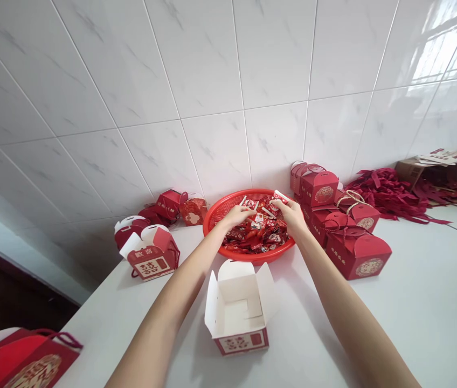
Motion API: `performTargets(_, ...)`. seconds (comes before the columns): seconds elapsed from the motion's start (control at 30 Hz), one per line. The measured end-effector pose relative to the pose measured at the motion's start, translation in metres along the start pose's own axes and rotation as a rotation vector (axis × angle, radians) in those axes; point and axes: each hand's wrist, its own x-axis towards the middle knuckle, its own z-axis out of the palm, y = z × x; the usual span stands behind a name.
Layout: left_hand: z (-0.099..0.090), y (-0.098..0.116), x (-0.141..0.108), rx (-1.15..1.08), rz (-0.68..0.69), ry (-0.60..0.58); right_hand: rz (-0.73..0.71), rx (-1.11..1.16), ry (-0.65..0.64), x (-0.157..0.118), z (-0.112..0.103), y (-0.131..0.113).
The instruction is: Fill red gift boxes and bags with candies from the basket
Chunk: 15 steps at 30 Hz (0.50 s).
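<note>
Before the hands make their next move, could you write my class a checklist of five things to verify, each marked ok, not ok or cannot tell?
1. Open box has its top unfastened: ok, flaps spread.
2. Box stands upright on the table: ok.
3. Basket holds wrapped packets: ok, many show.
4. Right hand has a red-and-white packet: ok, it sticks up at the fingers.
5. Left hand grips a packet: cannot tell, packets lie right beneath.
</note>
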Motion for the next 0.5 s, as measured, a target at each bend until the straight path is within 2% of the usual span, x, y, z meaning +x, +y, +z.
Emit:
performTargets(0.1, 0.002, 0.003, -0.001, -0.046, 0.048, -0.005, -0.01, 0.002, -0.001, 0.0, 0.0, 0.0)
performTargets(0.2, 0.008, 0.008, -0.004, -0.053, 0.154, -0.146, -0.015, 0.001, -0.002, 0.001, 0.0, -0.001)
performTargets(0.27, 0.014, 0.011, -0.006, 0.014, 0.185, -0.285, -0.013, -0.002, -0.001, 0.001, 0.0, -0.001)
performTargets(0.33, 0.02, 0.012, -0.008, 0.123, 0.166, -0.371, -0.009, -0.003, -0.001, 0.001, 0.0, -0.001)
performTargets(0.5, 0.028, 0.013, -0.008, 0.264, 0.183, -0.441, -0.011, 0.001, -0.005, 0.0, 0.001, -0.001)
